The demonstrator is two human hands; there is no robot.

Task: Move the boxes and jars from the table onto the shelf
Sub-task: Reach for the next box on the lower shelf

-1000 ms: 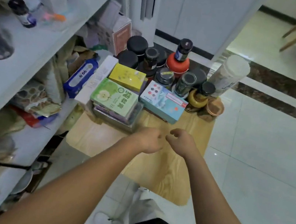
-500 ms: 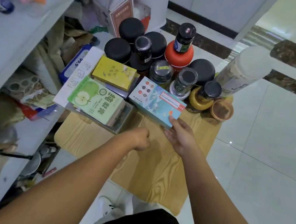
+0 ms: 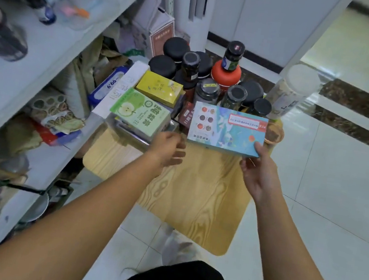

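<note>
I log, from the left: white shelf, at nine o'clock of the table, its boards crowded with packets and bottles. Green box, on a stack at the table's ten o'clock corner; yellow box just past it toward twelve o'clock. Left hand, by the green box's near edge, fingers loosely curled, holding nothing. Dark-lidded jars, clustered along the table's twelve o'clock edge. Blue box, held over the table's far half in front of the jars, pinched at its near right corner by the right hand, thumb on top, fingers beneath. Tall white-lidded jar, at the two o'clock corner.
</note>
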